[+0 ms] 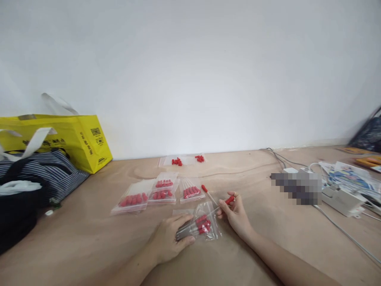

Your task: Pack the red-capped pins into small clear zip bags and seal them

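Observation:
My left hand point(172, 236) grips the near end of a clear zip bag point(213, 234) lying on the table. Inside it are several droppers with red rubber bulbs point(204, 225) and thin pale stems. My right hand point(235, 214) pinches a dropper point(229, 200) by its red bulb, and its stem slants left over the bag's opening. Another dropper point(204, 188) lies just beyond, bulb pointing away, its stem running to my right fingers; whether they touch it I cannot tell. Farther back sit filled zip bags of red-bulbed droppers point(191, 192), point(133, 200).
Loose red bulbs point(177, 161) rest on a clear bag by the wall. At left stand a yellow shopping bag point(86, 143) and a striped bag point(67, 174). A white power strip point(342, 200), cables and papers point(351, 176) lie to the right, beside a blurred-out patch.

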### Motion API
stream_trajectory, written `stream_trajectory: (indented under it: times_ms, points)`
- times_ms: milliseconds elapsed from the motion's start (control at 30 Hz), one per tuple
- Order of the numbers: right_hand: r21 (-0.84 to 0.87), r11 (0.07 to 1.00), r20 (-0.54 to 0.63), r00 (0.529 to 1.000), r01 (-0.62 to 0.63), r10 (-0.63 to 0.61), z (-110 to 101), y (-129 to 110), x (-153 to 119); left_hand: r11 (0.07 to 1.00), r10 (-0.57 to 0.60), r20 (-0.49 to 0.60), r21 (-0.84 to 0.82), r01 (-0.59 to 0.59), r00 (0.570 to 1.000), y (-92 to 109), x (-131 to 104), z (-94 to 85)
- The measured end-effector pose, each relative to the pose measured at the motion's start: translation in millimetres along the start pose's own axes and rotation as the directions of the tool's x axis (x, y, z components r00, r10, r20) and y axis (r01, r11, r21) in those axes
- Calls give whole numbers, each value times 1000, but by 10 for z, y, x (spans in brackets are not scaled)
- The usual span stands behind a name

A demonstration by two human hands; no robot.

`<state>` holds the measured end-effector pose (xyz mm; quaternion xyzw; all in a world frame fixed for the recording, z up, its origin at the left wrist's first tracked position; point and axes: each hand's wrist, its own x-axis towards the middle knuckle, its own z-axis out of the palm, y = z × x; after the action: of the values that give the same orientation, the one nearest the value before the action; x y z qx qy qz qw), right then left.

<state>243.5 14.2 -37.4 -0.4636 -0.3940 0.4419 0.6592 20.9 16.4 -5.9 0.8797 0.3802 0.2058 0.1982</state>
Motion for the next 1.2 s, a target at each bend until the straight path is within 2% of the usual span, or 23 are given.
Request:
stream_trajectory:
  times_ms: [133,267,533,667,800,1000,1100,1200]
  points:
    - [-70,997,70,998,14,-10,12,-8,0,1000,1,-1,3,-1,1000,13,7,-7]
    - [-147,989,173,984,-20,45,13,-33,-7,1000,-1,-7,11,1,1000,6,5,-2]
    - [-240,970,281,955,-30,99,5,22,-65,1000,-6,11,19,6,1000,-30,0,20]
    - [-388,922,287,953,24,96,15,47,-54,999,14,10,41,-14,1000,-60,-4,41]
    - [-456,881,267,964,124,2,61,4,-38,997,55,8,57,-55,998,-68,9,42]
    - [-409,910,273,961,71,48,92,19,-53,997,52,7,58,-52,999,-20,18,17]
    - [-412,898,382,924,155,15,75,4,-66,997,45,1,66,-45,999,-3,13,11]
    - [-460,841,476,879,285,-38,71,-68,-92,996,38,6,74,-39,999,-10,7,16]
